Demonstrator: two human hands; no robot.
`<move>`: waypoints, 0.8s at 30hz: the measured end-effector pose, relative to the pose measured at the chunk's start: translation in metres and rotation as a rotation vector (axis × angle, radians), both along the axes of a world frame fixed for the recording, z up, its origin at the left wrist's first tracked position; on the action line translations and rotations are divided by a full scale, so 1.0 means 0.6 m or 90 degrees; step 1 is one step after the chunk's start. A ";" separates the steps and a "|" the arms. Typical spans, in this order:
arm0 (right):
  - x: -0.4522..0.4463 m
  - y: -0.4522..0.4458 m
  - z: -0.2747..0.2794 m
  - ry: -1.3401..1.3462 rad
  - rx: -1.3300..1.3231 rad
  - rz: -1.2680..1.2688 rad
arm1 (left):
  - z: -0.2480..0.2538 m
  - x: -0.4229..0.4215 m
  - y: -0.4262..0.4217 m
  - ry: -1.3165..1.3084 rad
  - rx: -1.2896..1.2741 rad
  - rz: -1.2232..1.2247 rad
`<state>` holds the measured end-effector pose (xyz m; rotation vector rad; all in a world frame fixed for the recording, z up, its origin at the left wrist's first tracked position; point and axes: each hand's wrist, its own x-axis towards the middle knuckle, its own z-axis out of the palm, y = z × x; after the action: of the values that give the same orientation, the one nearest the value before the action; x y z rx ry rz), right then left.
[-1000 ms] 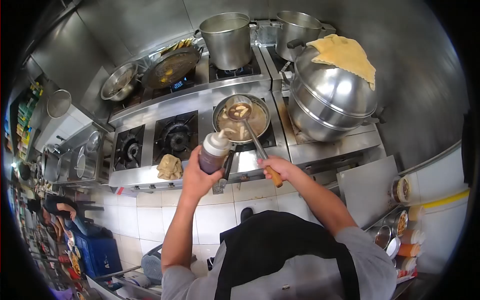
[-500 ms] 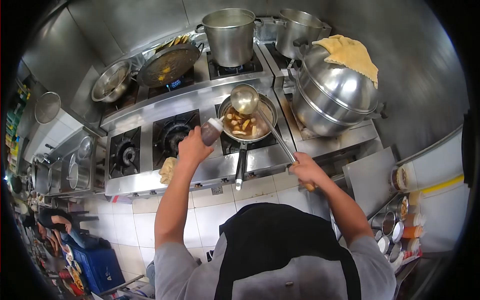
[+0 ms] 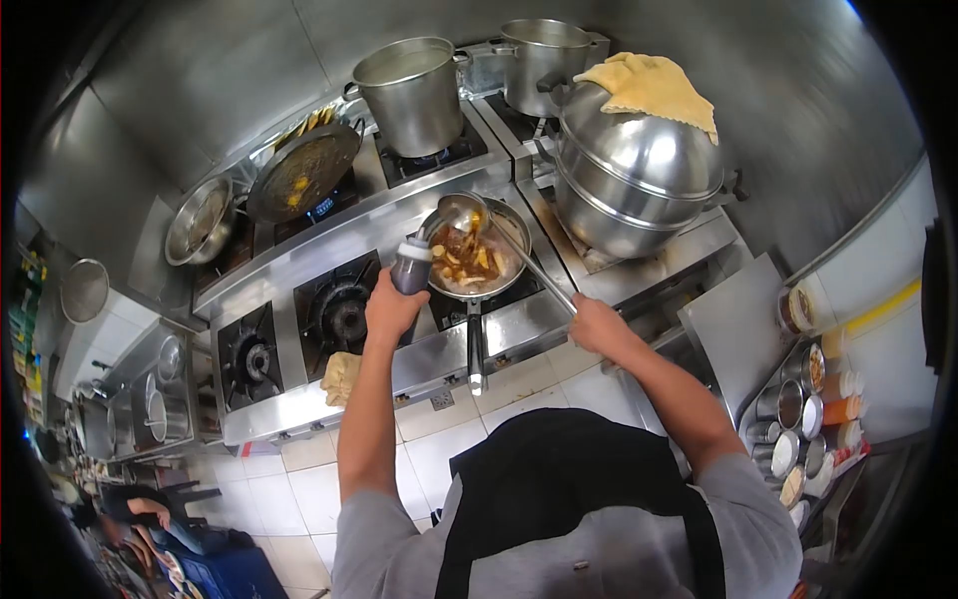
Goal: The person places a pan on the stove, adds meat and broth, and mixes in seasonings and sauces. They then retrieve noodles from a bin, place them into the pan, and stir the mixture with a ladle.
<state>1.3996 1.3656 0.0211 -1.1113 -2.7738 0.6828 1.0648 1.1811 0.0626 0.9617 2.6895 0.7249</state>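
Note:
My left hand (image 3: 393,307) is wrapped round a squeeze bottle (image 3: 411,266) with dark contents and a white cap, held upright at the left side of the pan. In my right hand (image 3: 601,327) is the handle of a metal ladle (image 3: 462,210), whose bowl tilts over the pan's far left side. Brown sauce runs from the ladle into the frying pan (image 3: 528,236). Pale and brown chunks of food (image 3: 477,262) lie in sauce there. The pan sits on a burner, its black handle (image 3: 475,344) pointing toward me.
Two tall pots (image 3: 411,97) stand at the back. A domed steamer (image 3: 639,165) with a yellow cloth (image 3: 654,92) is at the right. A wok (image 3: 304,172) and steel bowl (image 3: 200,220) sit back left. A cloth (image 3: 341,378) lies on the front edge. A person (image 3: 150,514) sits far left.
The ladle has tipped and sauce now pours from it into the pan. My left hand has turned the bottle from tilted over the pan to upright. The whole view has rotated slightly.

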 end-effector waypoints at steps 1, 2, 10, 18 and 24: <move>-0.003 0.010 0.002 0.002 -0.002 -0.006 | -0.005 0.009 -0.011 -0.045 0.095 0.019; -0.008 0.022 0.009 -0.044 0.005 -0.016 | -0.026 0.010 -0.025 -0.061 0.174 0.015; -0.032 -0.012 0.068 -0.058 -0.358 -0.082 | -0.100 0.065 -0.168 -0.143 0.328 0.099; -0.010 -0.017 0.084 0.038 -0.723 -0.117 | -0.146 0.103 -0.287 -0.193 0.342 0.193; 0.032 -0.081 0.134 -0.056 -0.358 -0.044 | -0.165 0.121 -0.314 -0.183 0.411 0.215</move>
<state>1.4187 1.3167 0.1017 -1.3330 -2.6617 1.4975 1.1374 0.9927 -0.0364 0.4417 2.4071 1.7202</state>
